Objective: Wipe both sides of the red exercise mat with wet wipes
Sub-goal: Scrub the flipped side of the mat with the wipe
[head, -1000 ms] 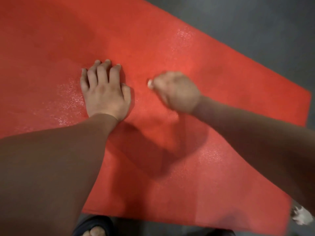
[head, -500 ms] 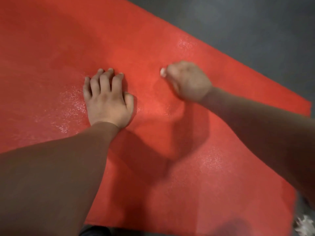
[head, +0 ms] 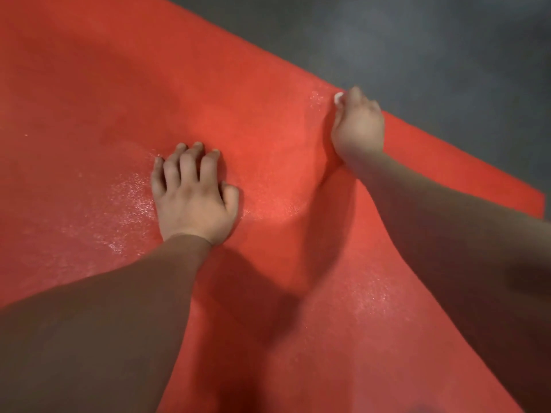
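A red exercise mat [head: 268,120] lies flat on a dark grey floor [head: 432,49], filling most of the view. The left hand [head: 193,198] presses palm-down on the mat, fingers bent at the knuckles and gripping nothing; wet glistening patches [head: 125,201] show just to its left. Up and to the right of it, the right hand [head: 357,126] is clenched around a wet wipe [head: 338,98], only a small white bit peeking out past the fingers, at the mat's far edge
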Tool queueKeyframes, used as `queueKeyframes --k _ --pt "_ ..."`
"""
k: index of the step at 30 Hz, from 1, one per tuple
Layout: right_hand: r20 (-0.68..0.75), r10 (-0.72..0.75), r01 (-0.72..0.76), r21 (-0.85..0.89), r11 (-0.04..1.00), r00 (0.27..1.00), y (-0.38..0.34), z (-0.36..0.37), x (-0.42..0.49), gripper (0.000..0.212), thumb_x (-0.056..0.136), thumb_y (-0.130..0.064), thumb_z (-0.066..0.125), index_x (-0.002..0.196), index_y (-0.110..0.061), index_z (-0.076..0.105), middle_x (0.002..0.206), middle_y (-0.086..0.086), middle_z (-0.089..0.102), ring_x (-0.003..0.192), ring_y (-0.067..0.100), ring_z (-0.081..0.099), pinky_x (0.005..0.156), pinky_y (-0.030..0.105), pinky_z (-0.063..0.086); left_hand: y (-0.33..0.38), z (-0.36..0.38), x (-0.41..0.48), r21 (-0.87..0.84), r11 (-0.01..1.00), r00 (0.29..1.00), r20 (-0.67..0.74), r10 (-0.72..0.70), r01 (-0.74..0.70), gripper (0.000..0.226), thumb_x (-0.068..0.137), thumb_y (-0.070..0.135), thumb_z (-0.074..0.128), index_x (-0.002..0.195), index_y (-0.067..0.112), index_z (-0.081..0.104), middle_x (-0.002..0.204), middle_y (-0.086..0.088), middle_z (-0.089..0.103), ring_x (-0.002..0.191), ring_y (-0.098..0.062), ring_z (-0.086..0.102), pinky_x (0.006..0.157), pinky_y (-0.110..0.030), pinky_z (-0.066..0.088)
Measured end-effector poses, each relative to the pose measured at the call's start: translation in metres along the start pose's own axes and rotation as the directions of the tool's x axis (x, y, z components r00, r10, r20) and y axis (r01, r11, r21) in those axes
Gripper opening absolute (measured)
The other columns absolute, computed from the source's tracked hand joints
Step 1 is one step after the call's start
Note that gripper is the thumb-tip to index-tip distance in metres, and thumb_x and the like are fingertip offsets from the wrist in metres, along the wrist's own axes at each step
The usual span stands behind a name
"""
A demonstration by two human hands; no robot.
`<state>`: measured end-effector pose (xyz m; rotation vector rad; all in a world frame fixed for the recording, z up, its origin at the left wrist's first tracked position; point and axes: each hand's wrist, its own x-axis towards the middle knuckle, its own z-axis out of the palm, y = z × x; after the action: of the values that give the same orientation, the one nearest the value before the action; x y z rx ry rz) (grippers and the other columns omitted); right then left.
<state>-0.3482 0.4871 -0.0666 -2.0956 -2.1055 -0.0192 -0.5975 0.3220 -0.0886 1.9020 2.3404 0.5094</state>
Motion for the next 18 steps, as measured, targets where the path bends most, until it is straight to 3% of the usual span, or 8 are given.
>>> queueKeyframes --k 1,2,5,7,10,12,15,18 --pt "0.001 0.11 -0.11 -0.001 0.994 0.994 -0.005 0.003 0.008 0.026 0.1 -0.022 0.037 0.109 -0.007 0.056 0.107 0.02 0.067 0.101 0.042 0.059 0.084 0.047 0.042 0.0 0.0 0.0 0.001 1.0 1.0 0.005 -0.002 0.002 0.055 0.087 0.037 0.052 0.138 0.018 0.057 0.148 -0.008 0.051 0.145 -0.032 0.036 0.124 -0.053 0.016" --pt "0.003 0.114 -0.114 0.014 0.993 0.993 -0.018 0.005 0.013 0.026 0.1 -0.021 0.036 0.109 -0.007 0.056 0.108 0.02 0.067 0.103 0.041 0.06 0.085 0.045 0.042 0.0 0.0 0.0 0.001 1.0 1.0 0.014 -0.004 0.004 0.055 0.088 0.037 0.051 0.139 0.018 0.057 0.148 -0.008 0.051 0.146 -0.032 0.035 0.124 -0.053 0.016" --pt "0.03 -0.176 0.17 0.148 0.974 0.984 -0.06 0.012 0.008 0.024 0.097 -0.017 0.038 0.104 -0.005 0.058 0.1 0.021 0.067 0.097 0.041 0.061 0.083 0.045 0.043 0.0 -0.001 0.0 0.0 1.0 1.0 0.025 -0.007 0.007 0.055 0.088 0.038 0.049 0.139 0.018 0.056 0.149 -0.008 0.05 0.146 -0.031 0.035 0.124 -0.053 0.015" --pt "0.024 -0.221 0.215 0.15 0.965 0.975 -0.054 0.013 0.006 0.023 0.097 -0.017 0.04 0.103 -0.005 0.059 0.097 0.021 0.068 0.094 0.042 0.062 0.08 0.045 0.044 0.0 -0.002 0.001 -0.007 1.0 1.0 0.026 -0.009 0.01 0.056 0.088 0.038 0.049 0.139 0.018 0.057 0.149 -0.008 0.05 0.146 -0.031 0.035 0.124 -0.052 0.015" --pt "-0.008 0.158 -0.158 0.019 0.987 0.987 -0.02 0.007 0.016 0.027 0.1 -0.021 0.038 0.11 -0.008 0.058 0.11 0.018 0.068 0.106 0.039 0.061 0.087 0.043 0.044 0.0 -0.001 0.001 0.0 1.0 1.0 0.011 -0.004 0.004 0.055 0.088 0.038 0.05 0.139 0.018 0.057 0.148 -0.008 0.051 0.146 -0.031 0.036 0.124 -0.052 0.016" --pt "-0.004 0.269 -0.269 -0.042 0.962 0.963 -0.017 0.007 0.022 0.026 0.098 -0.017 0.037 0.113 -0.008 0.056 0.115 0.016 0.067 0.111 0.037 0.059 0.091 0.041 0.044 0.0 -0.001 0.001 0.006 1.0 1.0 0.014 -0.003 0.003 0.055 0.088 0.037 0.051 0.139 0.018 0.057 0.148 -0.009 0.051 0.145 -0.032 0.036 0.124 -0.053 0.016" --pt "0.047 0.041 -0.045 0.092 0.995 0.998 -0.053 0.013 0.03 0.023 0.098 -0.014 0.039 0.109 -0.005 0.057 0.11 0.019 0.068 0.106 0.038 0.061 0.087 0.041 0.042 0.0 -0.002 0.001 0.001 1.0 1.0 0.019 -0.005 0.005 0.055 0.087 0.037 0.051 0.139 0.017 0.057 0.148 -0.009 0.051 0.146 -0.032 0.035 0.123 -0.053 0.017" --pt "0.087 -0.162 0.147 0.164 0.976 0.983 -0.067 0.015 0.033 0.025 0.102 -0.019 0.04 0.107 -0.003 0.058 0.104 0.023 0.068 0.101 0.041 0.061 0.085 0.044 0.039 0.0 -0.002 0.0 -0.01 1.0 1.0 0.009 0.002 -0.002 0.055 0.086 0.036 0.052 0.137 0.018 0.058 0.147 -0.009 0.052 0.145 -0.032 0.037 0.123 -0.053 0.018"
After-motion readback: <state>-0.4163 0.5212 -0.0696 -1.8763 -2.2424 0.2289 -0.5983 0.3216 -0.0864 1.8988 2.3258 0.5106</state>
